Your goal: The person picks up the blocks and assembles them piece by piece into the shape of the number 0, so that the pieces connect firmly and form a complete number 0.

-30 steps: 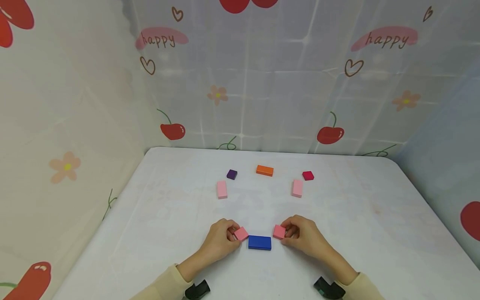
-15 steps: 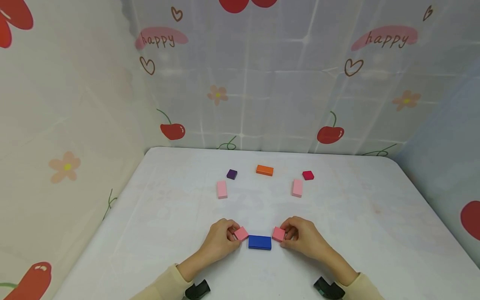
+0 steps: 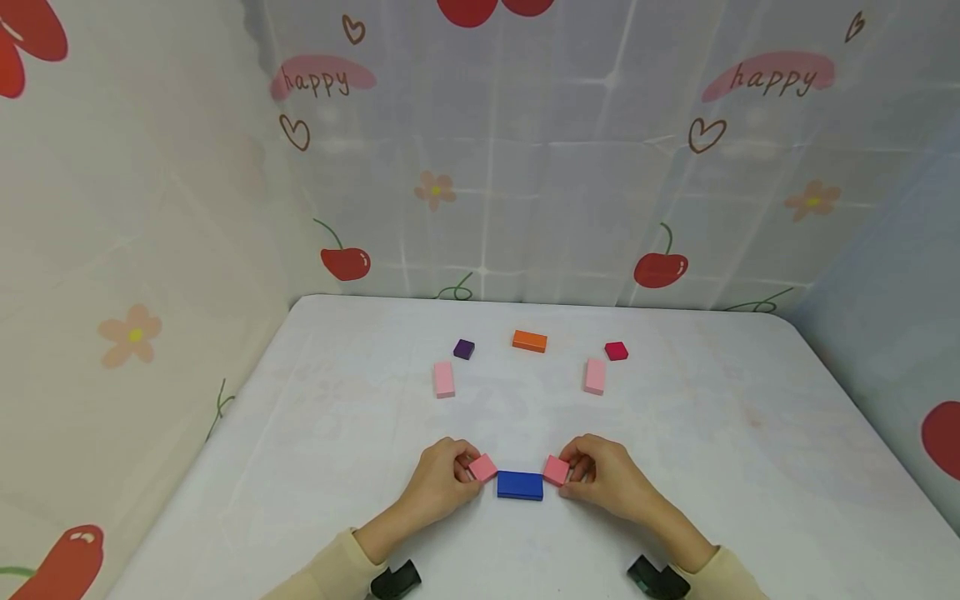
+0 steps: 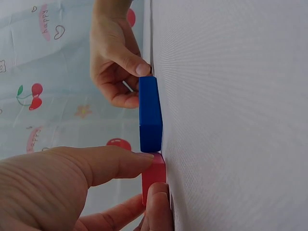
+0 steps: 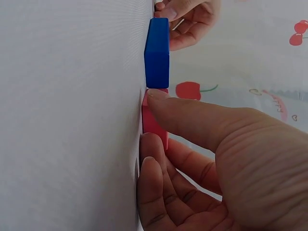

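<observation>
A blue block [image 3: 520, 486] lies flat on the white table between two pink square blocks. The left hand [image 3: 444, 479] pinches the left pink block [image 3: 482, 467], whose corner is at the blue block's upper left corner. On the other side the right hand [image 3: 609, 477] pinches the right pink block [image 3: 556, 470] beside the blue block's upper right corner. In the left wrist view, thumb and fingers hold the pink block [image 4: 153, 175] against the end of the blue block [image 4: 150, 115]. The right wrist view shows the other pink block [image 5: 155, 118] up against the blue block [image 5: 158, 55].
Farther back on the table [image 3: 337, 375] lie a purple block [image 3: 464, 349], an orange block [image 3: 529, 341], a red block [image 3: 617, 351] and two light pink blocks, one on the left [image 3: 444, 379] and one on the right [image 3: 594, 377]. A printed curtain stands behind the table.
The right hand has moved slightly left and toward the near side with its pink block, closing the gap to the blue block. The left hand has stayed in place.
</observation>
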The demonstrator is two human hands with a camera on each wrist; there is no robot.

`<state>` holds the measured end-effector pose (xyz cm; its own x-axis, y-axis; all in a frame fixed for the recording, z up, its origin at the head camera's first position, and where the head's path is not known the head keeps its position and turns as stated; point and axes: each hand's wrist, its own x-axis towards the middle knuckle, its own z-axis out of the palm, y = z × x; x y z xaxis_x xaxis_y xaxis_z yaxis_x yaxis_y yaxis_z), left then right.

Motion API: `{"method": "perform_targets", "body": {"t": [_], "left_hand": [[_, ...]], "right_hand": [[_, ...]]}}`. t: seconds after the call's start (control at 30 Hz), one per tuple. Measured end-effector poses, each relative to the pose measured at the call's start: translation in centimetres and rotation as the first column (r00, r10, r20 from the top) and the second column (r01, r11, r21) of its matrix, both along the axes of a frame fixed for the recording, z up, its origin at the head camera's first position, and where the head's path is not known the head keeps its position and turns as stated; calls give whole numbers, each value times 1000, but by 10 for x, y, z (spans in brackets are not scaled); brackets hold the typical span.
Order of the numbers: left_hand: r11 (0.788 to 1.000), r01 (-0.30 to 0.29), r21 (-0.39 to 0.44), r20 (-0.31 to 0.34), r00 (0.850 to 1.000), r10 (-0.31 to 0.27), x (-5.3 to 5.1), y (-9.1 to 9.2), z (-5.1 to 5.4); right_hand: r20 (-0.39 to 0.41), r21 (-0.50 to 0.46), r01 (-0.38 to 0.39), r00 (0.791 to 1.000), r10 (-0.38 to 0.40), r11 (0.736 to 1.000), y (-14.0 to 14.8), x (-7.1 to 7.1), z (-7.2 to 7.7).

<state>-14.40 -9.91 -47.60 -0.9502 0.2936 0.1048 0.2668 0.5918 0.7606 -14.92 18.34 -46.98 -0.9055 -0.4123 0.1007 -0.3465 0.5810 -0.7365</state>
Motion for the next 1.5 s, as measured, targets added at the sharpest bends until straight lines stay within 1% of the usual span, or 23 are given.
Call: {"method": "perform_targets", "body": {"t": [0.27, 0.5, 0.7, 0.8, 0.87, 0.93, 1.03, 1.13, 1.2, 1.33, 1.43, 1.5], "left_hand": [[1000, 3, 9, 6, 1000, -3, 1, -1, 3], [1000, 8, 5, -12, 1000, -7, 1, -2, 2], [1000, -2, -7, 2, 1000, 2, 0, -2, 2], [1000, -3, -2, 7, 1000, 3, 0, -1, 1], [1000, -4, 3, 12, 1000, 3, 0, -1, 1], [1000, -4, 7, 21, 1000, 4, 0, -1, 1], [1000, -5, 8, 30, 1000, 5, 0, 0, 1], [1000, -4, 11, 39, 999, 3, -1, 0, 1], [1000, -1, 14, 44, 999, 0, 0, 0, 1], [1000, 0, 21, 51, 999, -1, 1, 1, 1], [1000, -2, 22, 54, 999, 1, 1, 1, 2], [1000, -3, 19, 54, 999, 2, 1, 1, 2]], "right_hand": [[3, 5, -1, 1000, 1, 1000, -1, 0, 1], [2, 0, -19, 1000, 19, 1000, -1, -1, 1], [53, 10, -47, 998, 47, 999, 4, -4, 2], [70, 16, -62, 996, 61, 998, 11, -8, 6], [67, 14, -53, 996, 52, 999, 18, -12, 11], [55, 15, -16, 998, 15, 1000, 24, -17, 15], [16, 16, 79, 997, -80, 997, 35, -27, 19], [-20, 20, 188, 982, -188, 982, 46, -41, 19], [-27, 17, 246, 969, -246, 969, 53, -52, 17], [19, 7, 317, 948, -317, 948, 61, -74, 15], [63, 14, 338, 939, -338, 941, 63, -89, 15], [91, 28, 339, 936, -340, 940, 63, -97, 15]]}}
